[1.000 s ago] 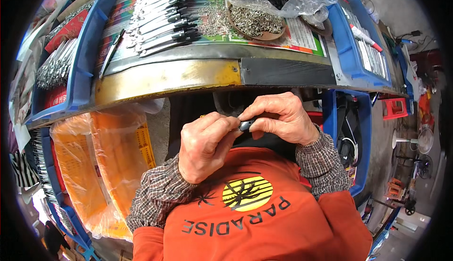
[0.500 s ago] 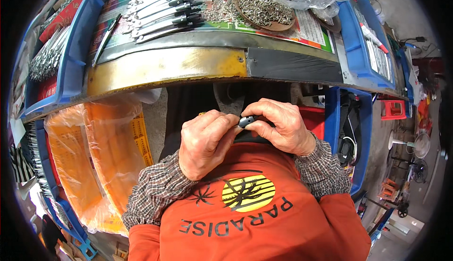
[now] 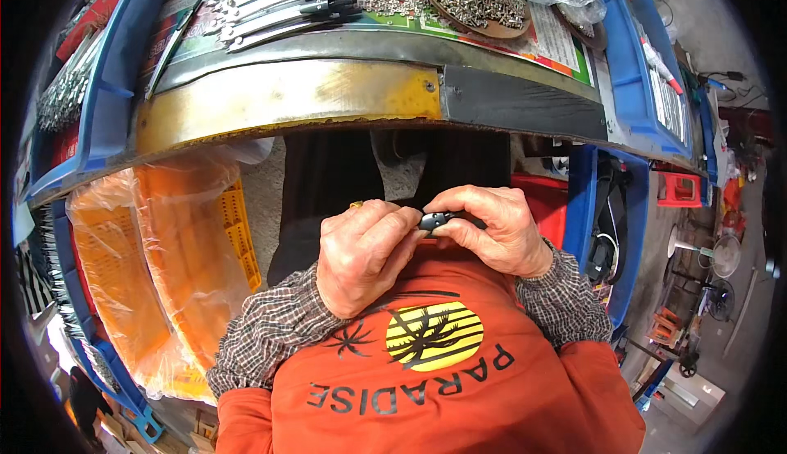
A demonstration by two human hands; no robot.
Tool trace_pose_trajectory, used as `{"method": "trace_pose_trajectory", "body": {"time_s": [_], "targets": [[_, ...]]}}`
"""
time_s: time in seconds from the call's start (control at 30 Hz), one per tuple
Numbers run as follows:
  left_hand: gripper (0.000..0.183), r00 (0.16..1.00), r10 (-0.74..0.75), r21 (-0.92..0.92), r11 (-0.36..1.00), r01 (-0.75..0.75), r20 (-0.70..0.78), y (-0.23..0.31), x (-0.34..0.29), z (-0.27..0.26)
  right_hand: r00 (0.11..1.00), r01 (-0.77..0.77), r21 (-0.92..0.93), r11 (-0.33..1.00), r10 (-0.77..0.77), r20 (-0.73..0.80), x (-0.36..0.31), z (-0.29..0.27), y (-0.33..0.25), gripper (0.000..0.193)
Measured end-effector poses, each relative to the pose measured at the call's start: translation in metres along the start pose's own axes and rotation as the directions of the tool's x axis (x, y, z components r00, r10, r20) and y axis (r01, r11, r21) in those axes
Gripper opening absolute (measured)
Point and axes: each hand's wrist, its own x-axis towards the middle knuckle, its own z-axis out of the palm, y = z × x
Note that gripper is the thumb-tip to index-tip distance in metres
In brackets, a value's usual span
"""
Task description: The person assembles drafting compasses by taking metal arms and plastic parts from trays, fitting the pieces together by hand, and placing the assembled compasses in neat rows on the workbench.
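Close to my body, just below the bench edge, a small black plastic piece (image 3: 433,221) with small holes is pinched between both hands. My left hand (image 3: 365,250) grips its left end with thumb and fingertips, and a ring shows on one finger. On the other end, my right hand (image 3: 497,229) is closed with thumb and forefinger. The fingers cover part of the piece. Beyond the bench edge lies a row of flat silver strips (image 3: 275,4) with black ends (image 3: 321,6). Small metal fasteners (image 3: 479,1) fill a round brown dish.
The bench's metal-faced edge (image 3: 287,97) runs across in front of me. Blue bins (image 3: 105,97) stand on it at both sides. A slim dark tool (image 3: 174,48) lies at the left. Below are orange crates (image 3: 176,249) under clear plastic and a blue bin (image 3: 638,232) with a black cord.
The view has tilted slightly, so the bench sits higher in the picture. Both hands keep hold of the black piece, which has turned a little between the fingers.
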Motion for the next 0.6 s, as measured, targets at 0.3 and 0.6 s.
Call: {"method": "trace_pose_trajectory", "body": {"time_s": [0.3, 0.6], "targets": [[0.021, 1.000, 0.003, 0.001, 1.000, -0.003, -0.001, 0.0006, -0.0023, 0.0008, 0.997, -0.042, 0.086, 0.995, 0.048, -0.066, -0.0052, 0.0110, 0.0013, 0.014], [0.023, 1.000, 0.027, 0.001, 1.000, -0.028, 0.015, -0.0055, 0.0007, 0.0010, 0.994, -0.055, 0.076, 0.996, 0.061, -0.088, -0.0050, 0.0118, 0.0040, 0.015]]}}
